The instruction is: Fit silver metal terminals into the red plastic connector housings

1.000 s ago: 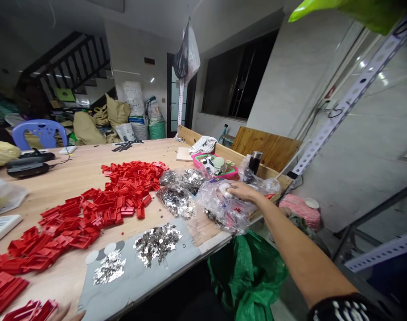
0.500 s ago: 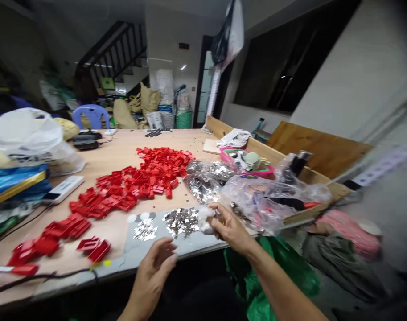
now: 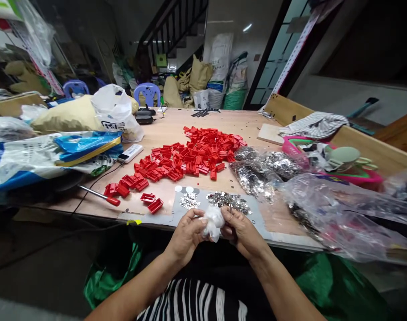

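A crumpled white plastic bag [image 3: 214, 221] is held between both hands at the table's front edge. My left hand [image 3: 187, 234] pinches it from the left, and my right hand [image 3: 241, 229] grips its right side. What lies inside the bag is hidden. Just beyond, on a grey mat [image 3: 256, 218], a heap of small shiny metal pieces [image 3: 228, 201] lies beside a smaller pile of silvery flat pieces [image 3: 189, 200]. Farther back spreads a large heap of red plastic housings [image 3: 190, 158], with two red housings [image 3: 154, 205] apart from it near the front.
Clear bags of metal parts [image 3: 253, 178] lie right of the red heap. Behind them stands a pink basket [image 3: 295, 154]. Loose clear plastic [image 3: 340, 209] covers the right side. A screwdriver with a red handle [image 3: 113, 201] and a white power strip [image 3: 130, 153] lie left.
The white bag, held by my right hand before, has come left and toward me. My left hand has closed on it as well. The view has turned left.
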A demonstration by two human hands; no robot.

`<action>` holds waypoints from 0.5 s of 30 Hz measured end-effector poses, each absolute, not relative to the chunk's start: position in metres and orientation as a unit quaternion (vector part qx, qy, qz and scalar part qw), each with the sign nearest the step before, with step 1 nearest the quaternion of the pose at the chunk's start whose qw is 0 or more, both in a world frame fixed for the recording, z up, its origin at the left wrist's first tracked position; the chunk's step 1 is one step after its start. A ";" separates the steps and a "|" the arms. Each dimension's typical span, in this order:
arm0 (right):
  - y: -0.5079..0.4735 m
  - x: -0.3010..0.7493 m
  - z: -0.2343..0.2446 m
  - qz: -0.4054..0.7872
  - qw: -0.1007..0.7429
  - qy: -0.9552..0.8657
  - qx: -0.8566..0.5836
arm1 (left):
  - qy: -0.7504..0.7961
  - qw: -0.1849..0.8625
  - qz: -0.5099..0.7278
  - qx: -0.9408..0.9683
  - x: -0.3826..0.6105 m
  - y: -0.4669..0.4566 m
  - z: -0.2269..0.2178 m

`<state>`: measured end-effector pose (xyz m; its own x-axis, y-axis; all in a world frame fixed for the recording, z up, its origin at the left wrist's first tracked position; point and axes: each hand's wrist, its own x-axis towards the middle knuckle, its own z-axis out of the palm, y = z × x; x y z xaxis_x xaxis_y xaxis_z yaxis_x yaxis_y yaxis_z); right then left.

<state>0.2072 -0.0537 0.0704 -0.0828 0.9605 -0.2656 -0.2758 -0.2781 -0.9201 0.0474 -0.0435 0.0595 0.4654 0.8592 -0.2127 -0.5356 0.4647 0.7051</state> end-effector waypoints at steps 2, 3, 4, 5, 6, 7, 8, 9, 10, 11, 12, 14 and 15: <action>-0.055 0.205 0.067 0.670 0.479 -0.328 -0.463 | 0.270 0.835 0.395 0.271 0.045 -0.044 0.057; -0.055 0.203 0.066 0.677 0.478 -0.320 -0.460 | 0.263 0.844 0.382 0.268 0.044 -0.044 0.056; -0.056 0.202 0.066 0.681 0.475 -0.317 -0.459 | 0.257 0.850 0.374 0.266 0.043 -0.044 0.054; -0.056 0.202 0.065 0.685 0.470 -0.318 -0.458 | 0.252 0.854 0.369 0.265 0.042 -0.044 0.053; -0.057 0.201 0.065 0.686 0.464 -0.322 -0.458 | 0.247 0.859 0.364 0.262 0.041 -0.044 0.051; -0.057 0.201 0.065 0.684 0.458 -0.331 -0.461 | 0.245 0.864 0.357 0.255 0.039 -0.044 0.049; -0.057 0.202 0.065 0.678 0.452 -0.343 -0.468 | 0.246 0.872 0.348 0.242 0.038 -0.044 0.047; -0.057 0.202 0.064 0.664 0.446 -0.361 -0.479 | 0.250 0.880 0.337 0.223 0.036 -0.043 0.045; -0.057 0.203 0.064 0.641 0.443 -0.388 -0.493 | 0.255 0.888 0.325 0.200 0.034 -0.042 0.043; -0.056 0.204 0.063 0.605 0.441 -0.425 -0.509 | 0.262 0.897 0.311 0.175 0.032 -0.041 0.042; -0.056 0.205 0.063 0.557 0.438 -0.471 -0.525 | 0.271 0.903 0.298 0.150 0.029 -0.041 0.040; -0.056 0.206 0.063 0.447 0.420 -0.566 -0.552 | 0.288 0.909 0.279 0.117 0.026 -0.040 0.038; -0.056 0.207 0.063 0.396 0.406 -0.602 -0.562 | 0.295 0.909 0.272 0.113 0.024 -0.041 0.038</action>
<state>0.2071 -0.0561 0.0627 -0.0382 0.9983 0.0438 0.3558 0.0545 -0.9330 0.0244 -0.0406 0.0379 0.6773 0.5617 -0.4751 -0.4286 0.8261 0.3658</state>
